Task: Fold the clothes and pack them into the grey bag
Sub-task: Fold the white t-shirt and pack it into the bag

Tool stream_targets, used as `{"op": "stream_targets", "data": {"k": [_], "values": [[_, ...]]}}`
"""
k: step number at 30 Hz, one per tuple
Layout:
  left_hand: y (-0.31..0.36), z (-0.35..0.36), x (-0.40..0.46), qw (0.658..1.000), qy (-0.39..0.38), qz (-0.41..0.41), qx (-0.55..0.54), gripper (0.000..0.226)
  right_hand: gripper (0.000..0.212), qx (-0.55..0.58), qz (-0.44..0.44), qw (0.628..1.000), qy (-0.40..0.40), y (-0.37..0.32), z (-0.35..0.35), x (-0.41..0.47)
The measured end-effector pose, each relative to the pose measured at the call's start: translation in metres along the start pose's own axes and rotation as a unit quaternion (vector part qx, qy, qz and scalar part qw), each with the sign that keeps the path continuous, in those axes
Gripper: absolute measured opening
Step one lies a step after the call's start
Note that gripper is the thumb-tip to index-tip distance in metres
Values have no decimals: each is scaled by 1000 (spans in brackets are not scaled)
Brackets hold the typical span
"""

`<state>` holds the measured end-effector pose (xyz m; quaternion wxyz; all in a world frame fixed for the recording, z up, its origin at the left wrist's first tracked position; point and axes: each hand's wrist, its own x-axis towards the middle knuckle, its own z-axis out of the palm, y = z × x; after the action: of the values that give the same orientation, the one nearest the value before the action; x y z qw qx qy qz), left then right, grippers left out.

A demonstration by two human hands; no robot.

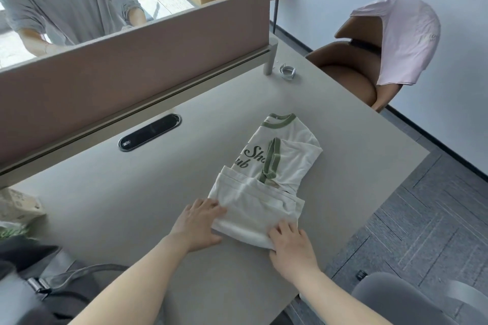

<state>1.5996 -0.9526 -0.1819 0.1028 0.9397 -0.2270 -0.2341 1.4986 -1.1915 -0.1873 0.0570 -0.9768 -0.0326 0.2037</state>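
1. The grey bag (pixel 52 285) sits at the near left corner of the tabletop (pixel 158 192); nothing visibly packed yet, so I judge packing remains.
2. A pink garment (pixel 406 42) hangs unfolded over a chair.
3. The white T-shirt (pixel 280 166) lies mid-fold, both grips clamped on its doubled hem: left hand (pixel 200 221), right hand (pixel 290 245).
4. Green script reads "Sh…" and "…ub" (partly covered).

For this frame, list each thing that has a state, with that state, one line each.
white T-shirt: flat on the desk, partly folded, bottom edge turned up.
left hand: grips the shirt's near fold.
right hand: grips the near fold.
grey bag: on the desk's near left corner, not packed yet.
pink garment: unfolded, draped over the chair back.
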Motion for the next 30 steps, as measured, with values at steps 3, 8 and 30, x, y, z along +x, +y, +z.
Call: {"op": "stream_targets", "data": {"k": [3, 8, 30], "values": [[2, 5, 1, 997, -20, 15, 78, 70, 27, 64, 26, 997, 26, -1, -3, -1], [10, 5, 4, 996, 43, -27, 71, 25, 17, 169, 42, 985, 21, 7, -17, -7], [59, -75, 117, 846, 121, -185, -485, 31, 16, 483, 147, 859, 91, 122, -104, 92]]}}
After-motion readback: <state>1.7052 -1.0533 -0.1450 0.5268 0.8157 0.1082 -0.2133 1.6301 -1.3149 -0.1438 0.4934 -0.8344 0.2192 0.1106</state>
